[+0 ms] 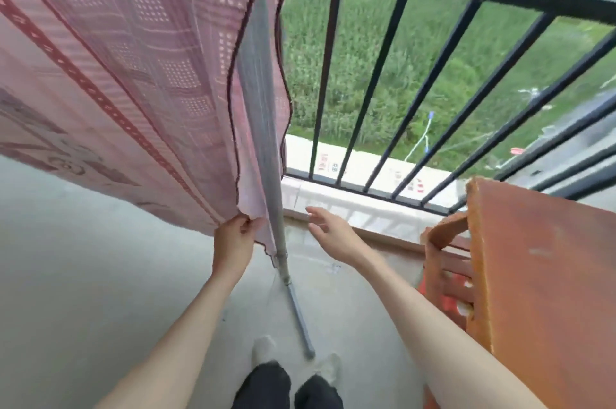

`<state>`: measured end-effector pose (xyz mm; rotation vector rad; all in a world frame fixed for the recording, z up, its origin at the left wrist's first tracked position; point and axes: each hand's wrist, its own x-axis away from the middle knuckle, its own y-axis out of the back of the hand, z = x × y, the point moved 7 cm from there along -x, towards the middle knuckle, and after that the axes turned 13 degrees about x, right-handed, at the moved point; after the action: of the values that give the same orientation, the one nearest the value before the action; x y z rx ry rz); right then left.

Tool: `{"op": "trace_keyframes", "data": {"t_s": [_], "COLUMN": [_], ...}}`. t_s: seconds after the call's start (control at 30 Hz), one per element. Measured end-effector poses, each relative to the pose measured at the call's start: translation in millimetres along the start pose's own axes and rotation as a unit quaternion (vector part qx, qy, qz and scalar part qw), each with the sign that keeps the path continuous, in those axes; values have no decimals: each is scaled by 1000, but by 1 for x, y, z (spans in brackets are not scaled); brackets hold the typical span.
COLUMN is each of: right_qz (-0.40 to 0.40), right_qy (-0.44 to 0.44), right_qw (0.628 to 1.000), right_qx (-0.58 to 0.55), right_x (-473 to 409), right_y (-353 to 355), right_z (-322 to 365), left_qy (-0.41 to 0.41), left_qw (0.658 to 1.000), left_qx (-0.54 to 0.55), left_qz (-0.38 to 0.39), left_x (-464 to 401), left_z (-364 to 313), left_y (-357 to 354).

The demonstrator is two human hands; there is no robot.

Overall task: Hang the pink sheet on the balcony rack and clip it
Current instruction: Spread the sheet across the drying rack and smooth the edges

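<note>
The pink sheet [110, 75] hangs draped over the grey rack pole [263, 148], filling the upper left of the balcony, its dark-trimmed edge falling on both sides of the pole. The left hand [233, 238] pinches the sheet's lower corner just beside the pole, fingers curled onto the cloth. The right hand [328, 230] is stretched forward on the other side of the pole, fingers spread apart and holding nothing, near the low ledge under the black railing [433, 52]. The pole's foot [300, 322] runs down across the concrete floor [83, 275] toward the person's feet. A worn reddish-brown wooden desk [540, 275] stands at the right edge of the balcony, against the railing. Beyond the bars lies green grass.
</note>
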<state>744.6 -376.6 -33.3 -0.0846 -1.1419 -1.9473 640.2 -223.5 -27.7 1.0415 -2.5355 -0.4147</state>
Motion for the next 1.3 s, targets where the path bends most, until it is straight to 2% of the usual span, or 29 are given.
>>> {"op": "trace_keyframes", "data": {"t_s": [0.37, 0.6, 0.7, 0.83, 1.07, 1.3], "right_qz": [27, 69, 46, 32, 4, -13], "right_qy": [107, 185, 171, 152, 175, 240], "right_qw": [994, 975, 980, 987, 984, 969], "right_qx": [10, 101, 88, 32, 27, 63], "right_x": [-80, -113, -118, -108, -76, -38], "right_y": [-12, -35, -20, -2, 17, 30], "right_z": [31, 34, 22, -13, -29, -32], "left_qy": [36, 57, 80, 118, 127, 136], "left_qw": [990, 971, 962, 953, 940, 953], "left_qx": [-24, -58, -56, -81, -79, -70], "left_qz": [-133, -224, -255, -269, -306, -261], "left_x": [32, 44, 52, 62, 76, 65], "left_z": [30, 36, 37, 44, 43, 36], "left_y": [24, 12, 0, -12, -21, -61]}}
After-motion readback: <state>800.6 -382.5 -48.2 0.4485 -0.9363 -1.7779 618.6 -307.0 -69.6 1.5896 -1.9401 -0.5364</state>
